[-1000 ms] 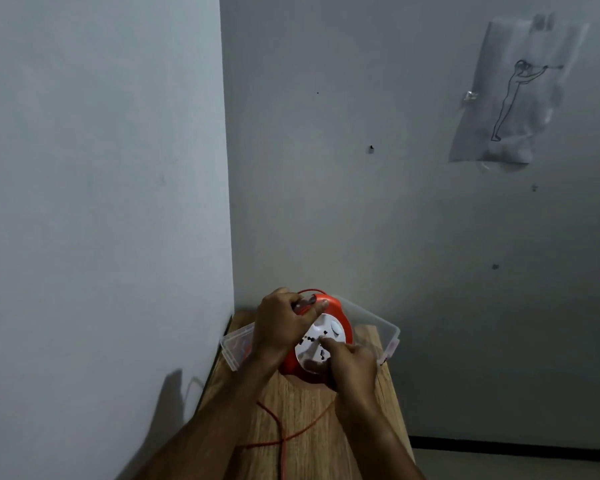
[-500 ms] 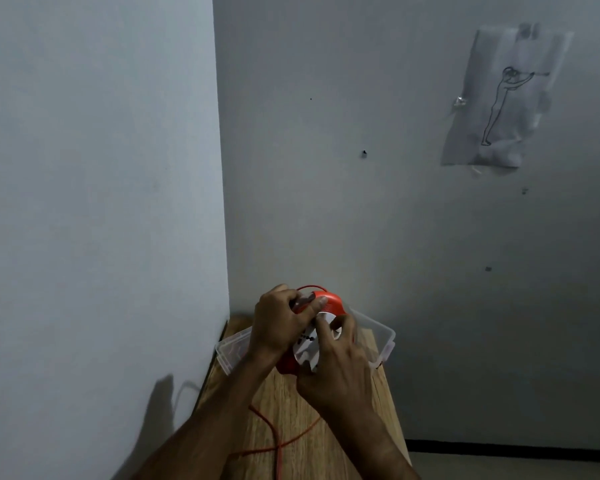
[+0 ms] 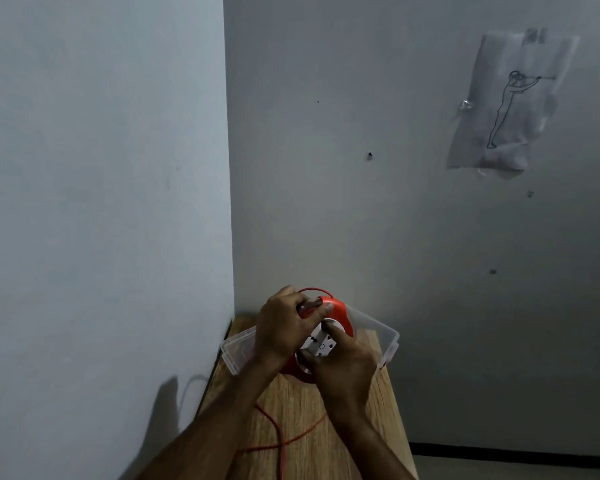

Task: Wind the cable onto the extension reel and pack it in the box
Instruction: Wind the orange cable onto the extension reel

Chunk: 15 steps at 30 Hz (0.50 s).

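Wooden table [image 3: 302,407]: left hand [image 3: 283,329] grips reel [image 3: 340,315], right hand [image 3: 343,367] pinches its crank (winding continues); loose cable [image 3: 284,441] remains.

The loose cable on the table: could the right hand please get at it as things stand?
Probably yes, once it lets go: the right hand is busy on the reel, but the cable lies bare on the table just below its wrist.

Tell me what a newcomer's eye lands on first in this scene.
The bright orange extension reel, low in the centre, gripped by the left hand and the right hand above a clear plastic box on the wooden table. Loose orange cable trails toward the viewer. A line drawing on paper hangs upper right.
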### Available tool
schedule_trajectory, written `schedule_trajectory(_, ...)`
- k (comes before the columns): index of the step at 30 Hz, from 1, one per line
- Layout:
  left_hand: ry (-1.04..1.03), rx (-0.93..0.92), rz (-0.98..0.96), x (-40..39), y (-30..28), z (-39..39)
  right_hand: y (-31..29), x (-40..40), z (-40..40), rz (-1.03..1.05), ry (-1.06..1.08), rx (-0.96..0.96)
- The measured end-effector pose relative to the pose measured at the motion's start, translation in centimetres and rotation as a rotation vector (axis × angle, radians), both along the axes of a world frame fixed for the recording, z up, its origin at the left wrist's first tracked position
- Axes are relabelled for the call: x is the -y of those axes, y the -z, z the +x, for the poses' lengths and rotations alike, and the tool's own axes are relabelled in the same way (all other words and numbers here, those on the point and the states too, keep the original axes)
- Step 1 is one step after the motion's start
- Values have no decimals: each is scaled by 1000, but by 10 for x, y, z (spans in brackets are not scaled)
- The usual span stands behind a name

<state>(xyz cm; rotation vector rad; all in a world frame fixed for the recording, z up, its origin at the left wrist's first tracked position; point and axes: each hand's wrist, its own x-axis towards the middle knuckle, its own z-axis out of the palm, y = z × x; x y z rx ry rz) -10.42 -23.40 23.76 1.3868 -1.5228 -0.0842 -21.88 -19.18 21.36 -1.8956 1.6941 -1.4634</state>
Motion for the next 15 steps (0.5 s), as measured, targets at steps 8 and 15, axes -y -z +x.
schedule_trajectory(8, -65, 19, -78, -4, 9, -9, -7, 3, 22, 500, 152, 985)
schedule_trajectory(15, -67, 52, -77, -6, 17, -8, 6, 23, 12, 836, -183, 1673)
